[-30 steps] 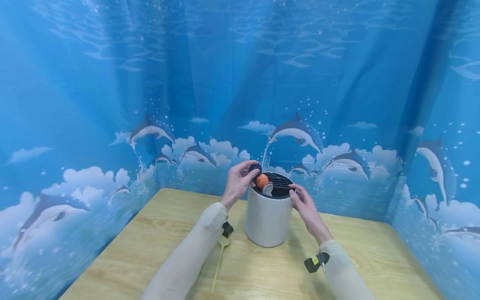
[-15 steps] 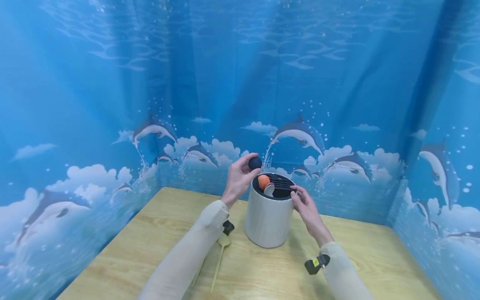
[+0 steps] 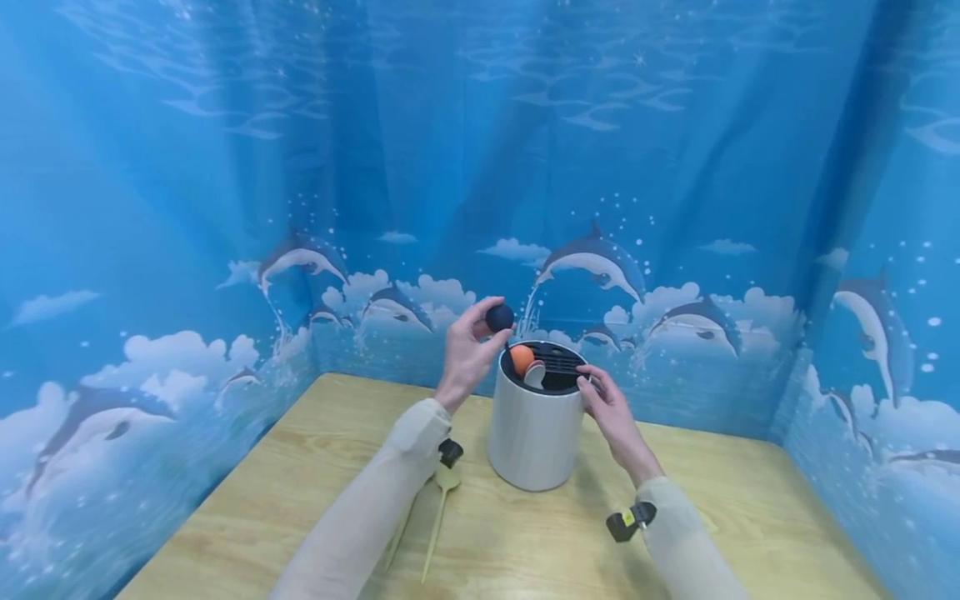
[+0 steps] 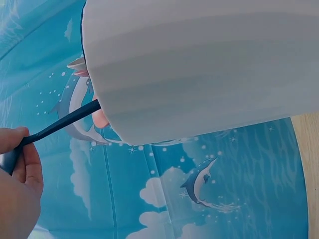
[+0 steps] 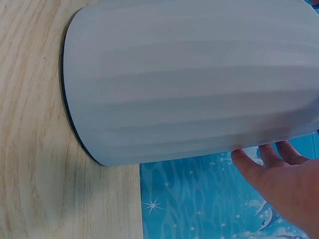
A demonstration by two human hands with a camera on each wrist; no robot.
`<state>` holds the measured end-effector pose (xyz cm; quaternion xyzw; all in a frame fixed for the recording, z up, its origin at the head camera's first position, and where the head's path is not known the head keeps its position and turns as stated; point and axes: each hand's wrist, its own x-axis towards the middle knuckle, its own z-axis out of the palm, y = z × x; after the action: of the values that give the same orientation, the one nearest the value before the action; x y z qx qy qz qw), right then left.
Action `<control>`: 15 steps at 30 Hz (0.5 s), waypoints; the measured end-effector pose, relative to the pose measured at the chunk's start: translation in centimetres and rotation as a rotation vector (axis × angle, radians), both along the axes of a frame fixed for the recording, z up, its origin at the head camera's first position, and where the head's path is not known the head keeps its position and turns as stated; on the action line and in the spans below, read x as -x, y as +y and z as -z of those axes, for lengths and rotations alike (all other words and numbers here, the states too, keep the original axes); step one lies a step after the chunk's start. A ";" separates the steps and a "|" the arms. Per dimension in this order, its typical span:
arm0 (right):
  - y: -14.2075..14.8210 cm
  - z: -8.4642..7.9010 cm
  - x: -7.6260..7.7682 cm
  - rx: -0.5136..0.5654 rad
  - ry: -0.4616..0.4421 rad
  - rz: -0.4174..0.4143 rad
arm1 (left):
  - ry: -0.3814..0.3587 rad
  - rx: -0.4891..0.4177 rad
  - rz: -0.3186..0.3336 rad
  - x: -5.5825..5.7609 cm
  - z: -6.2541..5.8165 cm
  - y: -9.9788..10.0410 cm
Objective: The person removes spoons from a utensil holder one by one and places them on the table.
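A dark navy spoon-like utensil with a rounded head stands tilted at the left rim of a white ribbed utensil holder. My left hand pinches it by the head between thumb and fingers. In the left wrist view its slim dark handle runs from the hand to behind the holder's rim; the far end is hidden. My right hand grips the holder's right rim, thumb outside. Inside the black slotted top stand an orange utensil and a pale pinkish spoon-like one.
Two yellowish long-handled utensils lie on the wooden table, left of the holder; one, with a small flat head, is partly below my left wrist camera. Blue dolphin-print curtains enclose the table's back and sides.
My left hand has lifted the navy utensil a little up and to the left, so its head now sits clear above the rim. The right hand has stayed at the rim.
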<state>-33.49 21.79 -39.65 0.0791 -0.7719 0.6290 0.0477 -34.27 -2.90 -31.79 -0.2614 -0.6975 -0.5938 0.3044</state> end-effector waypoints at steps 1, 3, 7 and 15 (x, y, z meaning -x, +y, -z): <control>0.0 -0.1 0.0 -0.001 -0.001 0.001 | -0.001 -0.004 0.002 0.0 0.0 -0.1; -0.1 -0.1 0.1 -0.003 0.001 -0.001 | -0.002 -0.012 0.001 0.0 -0.1 -0.2; -0.1 -0.1 0.1 -0.004 0.004 -0.005 | 0.004 -0.026 -0.006 -0.1 -0.2 -0.2; 0.1 0.2 0.1 0.016 0.010 -0.024 | 0.020 -0.068 -0.038 -0.3 -0.2 -0.4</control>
<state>-33.55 21.93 -39.88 0.0912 -0.7656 0.6353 0.0443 -34.01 -3.28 -31.54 -0.2435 -0.6784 -0.6087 0.3315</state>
